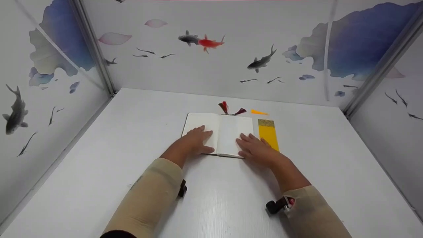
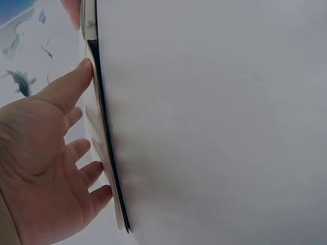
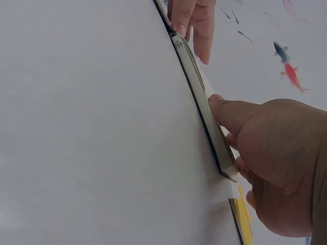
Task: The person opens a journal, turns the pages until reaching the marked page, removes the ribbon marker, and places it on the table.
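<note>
Nearest, a left sleeve (image 1: 148,195) and a right sleeve (image 1: 314,208) are seen stretched over the white counter (image 1: 211,208), a small black device (image 1: 276,206) being worn at the right cuff. Beyond them, the left page of an open notebook (image 1: 228,132) is touched by the left hand (image 1: 197,140), its fingers spread apart, and the outer part of the right page by the right hand (image 1: 256,150), its fingers loosely parted; nothing is clamped by either. The notebook lies flat, centred ahead of the person, with a thinner stack of leaves on the left than on the right. If pressure were eased, that thin side could be lifted by its own spring, it is judged. A yellow strip (image 1: 268,134) lies just beside the right edge, its lower end hidden by the right hand; whether it is touched cannot be told, but it could be nudged by a sideways slide. Past the top edge, a red tassel (image 1: 224,107) and a maroon tassel (image 1: 240,111) could be snagged. Farther right, an orange sliver (image 1: 259,112) is seen. Broad bare counter is left on both sides; behind, movement is bounded by a fish-painted panel (image 1: 185,72).
</note>
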Tool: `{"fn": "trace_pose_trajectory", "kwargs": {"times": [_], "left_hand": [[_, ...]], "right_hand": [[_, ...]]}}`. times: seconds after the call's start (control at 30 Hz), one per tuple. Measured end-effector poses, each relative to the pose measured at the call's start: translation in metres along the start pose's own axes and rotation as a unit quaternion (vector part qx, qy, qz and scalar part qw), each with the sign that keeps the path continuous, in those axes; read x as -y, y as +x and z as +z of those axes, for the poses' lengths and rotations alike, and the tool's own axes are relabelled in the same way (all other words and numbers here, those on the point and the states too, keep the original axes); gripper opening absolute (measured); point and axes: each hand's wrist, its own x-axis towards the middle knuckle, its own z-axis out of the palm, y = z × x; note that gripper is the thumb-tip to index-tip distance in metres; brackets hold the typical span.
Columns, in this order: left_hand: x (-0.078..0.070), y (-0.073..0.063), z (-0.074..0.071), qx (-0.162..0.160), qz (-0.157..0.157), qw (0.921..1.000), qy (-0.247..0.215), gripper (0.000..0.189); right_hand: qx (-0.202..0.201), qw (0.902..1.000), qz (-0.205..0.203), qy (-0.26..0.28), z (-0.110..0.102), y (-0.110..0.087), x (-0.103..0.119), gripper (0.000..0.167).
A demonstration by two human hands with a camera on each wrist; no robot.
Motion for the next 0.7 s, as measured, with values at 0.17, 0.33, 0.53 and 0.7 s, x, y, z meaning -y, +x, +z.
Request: {"fn": "trace_pose_trajectory", "kwargs": {"times": [0.17, 0.33, 0.53, 0.7], "left_hand": [[0.002, -0.001, -0.002, 0.030, 0.002, 0.9994, 0.016, 0.084], [0.002, -0.003, -0.003, 0.032, 0.000, 0.9994, 0.009, 0.083], [0.003, -0.002, -0.002, 0.029, 0.000, 0.9996, 0.006, 0.080], [0.002, 0.000, 0.000, 0.024, -0.003, 0.9997, 0.003, 0.076]], "right_hand": [[0.001, 1.0000, -0.002, 0.003, -0.001, -0.001, -0.001, 0.070], [0.002, 0.9999, -0.008, 0.011, -0.003, -0.001, -0.005, 0.074], [0.005, 0.9992, -0.005, 0.038, -0.007, -0.003, -0.010, 0.079], [0.016, 0.9981, 0.009, 0.059, -0.011, -0.005, -0.014, 0.076]]}}
